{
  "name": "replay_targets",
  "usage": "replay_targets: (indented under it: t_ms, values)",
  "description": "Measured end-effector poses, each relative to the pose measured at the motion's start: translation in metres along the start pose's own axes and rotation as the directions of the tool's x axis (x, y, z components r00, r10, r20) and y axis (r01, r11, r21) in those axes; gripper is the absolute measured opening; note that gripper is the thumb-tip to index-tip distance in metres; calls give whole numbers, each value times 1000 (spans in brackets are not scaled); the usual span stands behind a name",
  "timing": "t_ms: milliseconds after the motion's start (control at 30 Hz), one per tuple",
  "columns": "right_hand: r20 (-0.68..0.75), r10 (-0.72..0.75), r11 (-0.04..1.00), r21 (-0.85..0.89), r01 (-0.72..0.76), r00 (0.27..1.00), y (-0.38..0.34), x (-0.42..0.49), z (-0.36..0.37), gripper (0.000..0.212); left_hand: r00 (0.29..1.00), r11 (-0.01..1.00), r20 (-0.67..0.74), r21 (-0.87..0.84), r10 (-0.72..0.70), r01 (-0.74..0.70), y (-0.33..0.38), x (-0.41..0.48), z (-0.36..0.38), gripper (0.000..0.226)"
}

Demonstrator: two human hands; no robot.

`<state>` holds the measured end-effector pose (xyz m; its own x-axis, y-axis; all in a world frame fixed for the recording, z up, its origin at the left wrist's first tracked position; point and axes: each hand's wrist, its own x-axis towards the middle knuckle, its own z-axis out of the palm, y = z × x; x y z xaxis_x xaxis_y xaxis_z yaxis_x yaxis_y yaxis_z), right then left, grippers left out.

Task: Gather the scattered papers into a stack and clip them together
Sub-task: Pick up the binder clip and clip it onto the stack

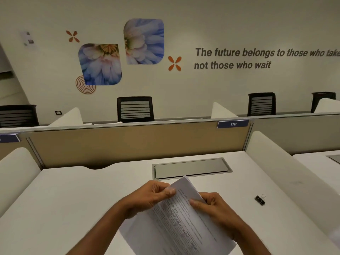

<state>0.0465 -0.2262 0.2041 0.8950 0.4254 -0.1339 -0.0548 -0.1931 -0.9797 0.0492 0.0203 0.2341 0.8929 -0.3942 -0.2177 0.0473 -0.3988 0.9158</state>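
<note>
A stack of printed papers [176, 225] is held above the white desk [73, 199], tilted with its top corner pointing away from me. My left hand [150, 197] pinches the upper left edge near that corner. My right hand [215, 207] grips the upper right edge, thumb on the top sheet. The sheets look gathered together, their far corner slightly fanned. A black binder clip [259, 200] lies on the desk to the right of my right hand, apart from the papers.
A grey cable hatch [191, 168] is set into the desk just beyond the papers. White side dividers [287, 173] and a tan back panel [128, 144] enclose the desk. Black office chairs stand behind the panel.
</note>
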Motion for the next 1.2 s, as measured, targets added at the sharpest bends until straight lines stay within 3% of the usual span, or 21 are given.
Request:
replay_targets:
  t_ms: [267,433,467,533,600,667,700,933,1200]
  values:
    - [80,42,991,124,-52,996,43,11,-71,46,1000,999,-9,44,2,-2,15,54,45,32]
    - [122,115,985,116,-129,986,71,12,-132,35,995,993,-7,53,-104,104,19,91,82,30]
    - [58,125,985,115,-131,990,79,11,-148,36,992,991,2,41,-128,128,19,97,86,29]
    - [-248,146,985,124,-118,958,104,12,-178,32,987,987,12,27,-158,158,18,100,88,33]
    - [-622,161,987,95,-130,767,143,13,-216,23,982,981,24,40,-189,188,15,107,92,41]
    - [-798,167,967,17,-255,579,179,15,-249,21,975,976,62,58,-213,209,13,111,97,43]
    - [-825,171,951,-4,-309,539,193,15,-261,25,970,973,86,62,-226,221,14,113,99,43]
    - [-740,249,900,-61,-431,625,246,49,-293,53,955,958,96,89,-280,272,19,123,104,37]
    - [-769,224,867,-124,-483,599,264,83,-302,28,947,945,18,71,-321,319,14,123,102,43]
